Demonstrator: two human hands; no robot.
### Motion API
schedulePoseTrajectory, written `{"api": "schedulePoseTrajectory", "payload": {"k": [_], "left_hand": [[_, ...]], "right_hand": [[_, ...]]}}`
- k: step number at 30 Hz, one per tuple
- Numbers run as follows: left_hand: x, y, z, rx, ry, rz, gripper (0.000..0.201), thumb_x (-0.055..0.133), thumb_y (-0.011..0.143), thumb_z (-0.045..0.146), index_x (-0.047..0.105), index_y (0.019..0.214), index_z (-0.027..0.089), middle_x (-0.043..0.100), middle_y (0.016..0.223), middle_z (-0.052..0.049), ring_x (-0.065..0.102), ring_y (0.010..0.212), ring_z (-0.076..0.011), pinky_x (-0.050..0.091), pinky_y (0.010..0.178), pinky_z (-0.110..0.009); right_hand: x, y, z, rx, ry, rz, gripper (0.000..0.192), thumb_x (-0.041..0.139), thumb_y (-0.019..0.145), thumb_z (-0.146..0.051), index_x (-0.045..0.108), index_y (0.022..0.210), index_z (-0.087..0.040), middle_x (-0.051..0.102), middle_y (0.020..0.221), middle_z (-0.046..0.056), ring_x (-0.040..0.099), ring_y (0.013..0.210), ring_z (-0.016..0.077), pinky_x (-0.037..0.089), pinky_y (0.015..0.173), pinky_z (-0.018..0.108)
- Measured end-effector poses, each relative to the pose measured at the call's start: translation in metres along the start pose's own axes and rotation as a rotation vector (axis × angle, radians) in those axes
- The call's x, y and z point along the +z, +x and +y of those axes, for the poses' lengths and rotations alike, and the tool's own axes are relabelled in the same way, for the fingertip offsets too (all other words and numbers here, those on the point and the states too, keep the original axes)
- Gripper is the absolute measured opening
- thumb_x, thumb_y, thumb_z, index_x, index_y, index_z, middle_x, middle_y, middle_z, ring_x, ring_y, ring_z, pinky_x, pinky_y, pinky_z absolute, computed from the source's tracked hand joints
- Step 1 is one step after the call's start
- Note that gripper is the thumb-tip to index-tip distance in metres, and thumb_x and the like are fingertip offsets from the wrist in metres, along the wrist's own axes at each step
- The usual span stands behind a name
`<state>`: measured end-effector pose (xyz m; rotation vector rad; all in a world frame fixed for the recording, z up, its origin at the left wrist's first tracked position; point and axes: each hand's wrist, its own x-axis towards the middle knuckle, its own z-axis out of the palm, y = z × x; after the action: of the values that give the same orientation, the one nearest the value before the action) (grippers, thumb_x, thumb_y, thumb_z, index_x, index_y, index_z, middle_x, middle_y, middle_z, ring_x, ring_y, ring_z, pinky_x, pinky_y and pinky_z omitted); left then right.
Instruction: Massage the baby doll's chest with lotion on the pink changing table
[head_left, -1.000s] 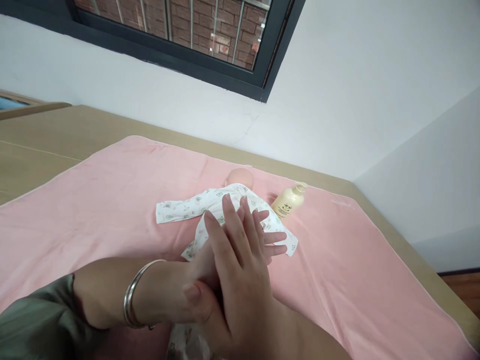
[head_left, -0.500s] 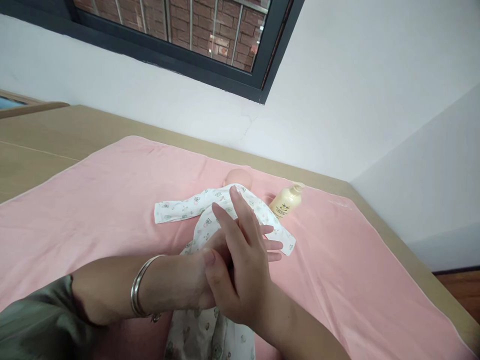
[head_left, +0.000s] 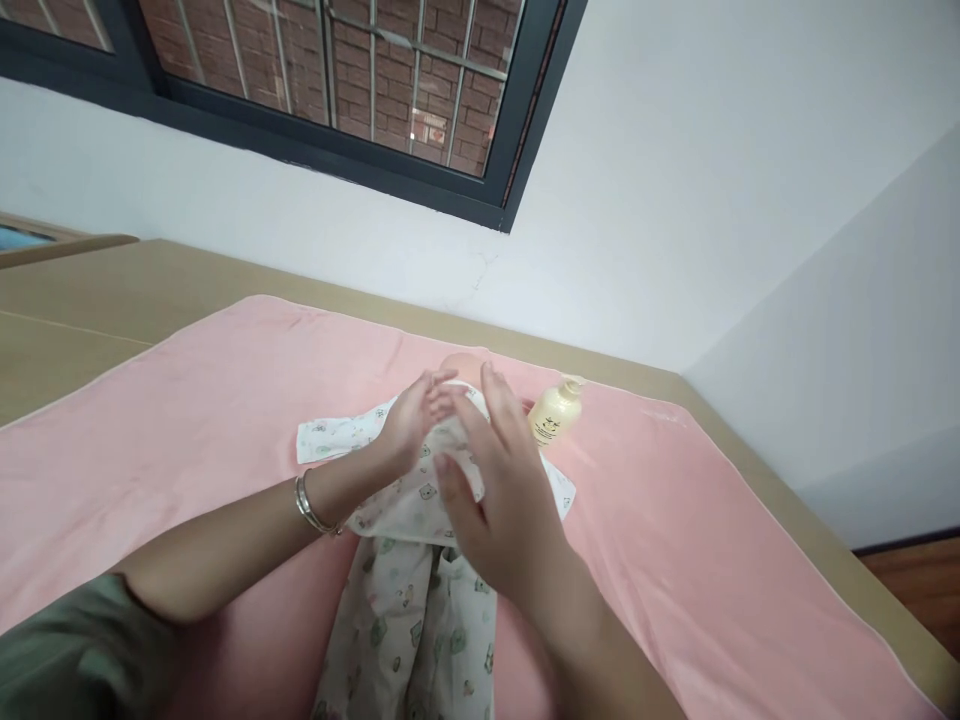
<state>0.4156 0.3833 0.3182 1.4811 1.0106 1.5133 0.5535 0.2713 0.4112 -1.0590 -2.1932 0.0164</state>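
White walls meet in a corner behind the tan surface (head_left: 97,300), with a dark-framed barred window (head_left: 337,90) above showing brick outside. One pink towel (head_left: 187,420) is spread over the surface, and on it lies one baby doll (head_left: 459,366), head toward the wall, dressed in a white printed romper (head_left: 405,500) with small green and pink figures.

Both hands are on the doll's chest. The left hand (head_left: 409,420), one silver bangle (head_left: 311,507) at its wrist, has its fingers loosely curled at the garment's upper edge near the neck; whether it pinches the cloth I cannot tell. The right hand (head_left: 499,490) lies flat and spread, fingers together, palm down on the cloth just beside the left.

Judging by its folds, the romper is thin, soft and limp; it will bunch and slide under the fingers, so its hems, neckline or sleeve ends look the best places to grip. The doll looks light, with a smooth hard head; supporting the trunk seems safer than pulling a limb.

One cream pump bottle (head_left: 553,415) lies on the towel just beside the doll's shoulder, near the right hand's fingertips; probably smooth and prone to roll.
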Motion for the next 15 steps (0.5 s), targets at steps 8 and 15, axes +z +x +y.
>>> {"api": "schedulePoseTrajectory", "payload": {"k": [8, 15], "left_hand": [[-0.008, 0.004, -0.044, 0.121, 0.401, 0.058, 0.051, 0.035, 0.102, 0.043, 0.063, 0.133, 0.014, 0.064, 0.142, -0.015, 0.054, 0.139, -0.0288, 0.036, 0.124, -0.052], [-0.013, -0.008, -0.063, 0.136, 0.431, 0.095, 0.049, 0.036, 0.100, 0.037, 0.067, 0.132, 0.016, 0.068, 0.139, -0.013, 0.059, 0.134, -0.0271, 0.041, 0.122, -0.051]], "right_hand": [[-0.008, 0.016, 0.052, 0.340, 0.004, -0.037, 0.050, 0.046, 0.104, -0.035, 0.052, 0.151, -0.020, 0.035, 0.165, 0.013, 0.034, 0.153, 0.0325, 0.034, 0.122, 0.058], [0.069, 0.013, 0.053, 0.173, -0.023, -0.283, 0.057, 0.033, 0.099, -0.013, 0.045, 0.153, 0.000, 0.040, 0.161, 0.019, 0.031, 0.154, 0.0271, 0.028, 0.129, 0.047]]}}
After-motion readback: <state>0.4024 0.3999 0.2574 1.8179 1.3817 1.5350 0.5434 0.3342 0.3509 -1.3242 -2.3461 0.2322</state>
